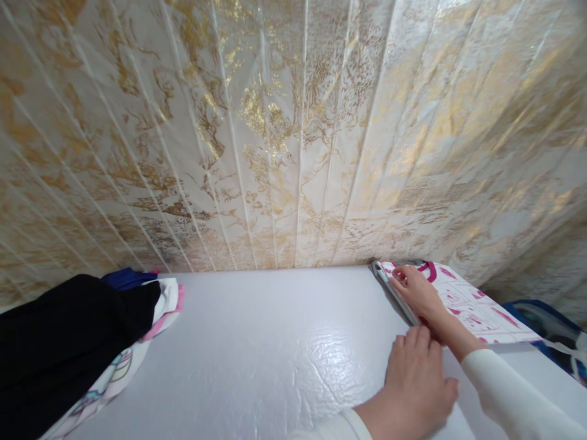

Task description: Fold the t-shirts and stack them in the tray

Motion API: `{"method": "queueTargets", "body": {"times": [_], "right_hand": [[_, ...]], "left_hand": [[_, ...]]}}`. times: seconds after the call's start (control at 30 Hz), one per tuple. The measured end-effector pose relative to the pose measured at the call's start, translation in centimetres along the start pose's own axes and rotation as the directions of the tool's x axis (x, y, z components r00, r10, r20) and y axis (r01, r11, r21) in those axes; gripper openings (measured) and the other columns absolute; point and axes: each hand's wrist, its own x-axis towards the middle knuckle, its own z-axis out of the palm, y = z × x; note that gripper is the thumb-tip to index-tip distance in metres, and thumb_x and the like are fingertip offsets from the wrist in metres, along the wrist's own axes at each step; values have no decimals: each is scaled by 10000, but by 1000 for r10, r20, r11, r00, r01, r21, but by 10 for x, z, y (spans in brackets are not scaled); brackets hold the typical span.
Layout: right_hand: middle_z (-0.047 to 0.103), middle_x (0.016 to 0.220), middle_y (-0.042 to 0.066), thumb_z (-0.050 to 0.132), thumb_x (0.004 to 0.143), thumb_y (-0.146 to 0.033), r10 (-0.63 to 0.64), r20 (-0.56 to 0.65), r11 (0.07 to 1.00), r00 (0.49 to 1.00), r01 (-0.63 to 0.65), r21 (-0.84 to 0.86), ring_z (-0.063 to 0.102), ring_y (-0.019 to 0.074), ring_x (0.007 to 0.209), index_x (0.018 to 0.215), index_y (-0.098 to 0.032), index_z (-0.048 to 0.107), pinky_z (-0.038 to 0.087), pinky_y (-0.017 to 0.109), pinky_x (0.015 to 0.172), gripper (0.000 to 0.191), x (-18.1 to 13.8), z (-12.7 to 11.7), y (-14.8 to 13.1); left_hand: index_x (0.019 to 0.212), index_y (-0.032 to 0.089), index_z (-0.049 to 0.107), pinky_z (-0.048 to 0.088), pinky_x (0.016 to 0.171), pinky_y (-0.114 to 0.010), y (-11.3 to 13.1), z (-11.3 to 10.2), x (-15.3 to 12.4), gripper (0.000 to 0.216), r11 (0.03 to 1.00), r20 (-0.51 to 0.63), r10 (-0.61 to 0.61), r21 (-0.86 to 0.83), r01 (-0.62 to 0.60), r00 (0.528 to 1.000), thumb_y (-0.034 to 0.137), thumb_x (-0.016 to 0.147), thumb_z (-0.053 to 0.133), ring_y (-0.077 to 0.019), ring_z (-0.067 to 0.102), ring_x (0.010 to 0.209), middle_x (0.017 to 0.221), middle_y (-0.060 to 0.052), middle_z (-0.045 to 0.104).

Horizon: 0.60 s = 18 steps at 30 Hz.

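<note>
At the right, a folded white shirt with pink print and a pink neckband point(468, 305) lies on top of a flat stack with grey edges point(392, 292). My right hand point(417, 294) reaches across the stack's left side. Its fingers are bent and closed on the shirt's cloth close to the neckband. Nearer to me, my left hand point(415, 382) is back up, with the fingertips at the stack's front left corner and the thumb held apart. Its fingers are side by side, and I see nothing held in them. The undersides of its fingertips are hidden.
On the left of the glossy white table point(257, 342) lies a pile of clothes, with a black garment point(77, 330) over white, pink and blue ones. A gold-patterned pale covering point(284, 134) rises along the back edge. A blue-rimmed object point(545, 311) stands past the table's right side.
</note>
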Motion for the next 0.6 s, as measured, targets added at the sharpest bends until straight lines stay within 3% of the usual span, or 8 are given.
{"method": "queueTargets", "body": {"times": [0.1,0.23,0.6], "right_hand": [[676,942,120,513,829,-385,32,-1,999,999,-32,-29,628,253,867,931,-176,600,415,300,659,248,4,-1,-15],[693,789,102,493,850,-301,111,18,992,994,-109,-70,642,238,697,831,-189,608,323,279,531,162,11,-2,-22],[717,839,84,400,939,-354,114,8,993,993,-113,-30,655,220,742,922,-200,603,358,276,583,255,7,-15,-20]], "left_hand": [[1228,81,516,385,1004,-398,-2,3,0,392,997,1,32,69,-32,999,343,948,433,-261,443,1171,1258,-139,536],[1283,50,472,380,979,-386,-6,12,1,431,990,-31,63,125,-59,998,310,940,438,-262,432,1148,1264,-144,525],[1201,50,520,391,910,-378,-7,11,-2,382,987,-46,97,131,-90,994,303,936,414,-253,470,1057,1162,-133,547]]}}
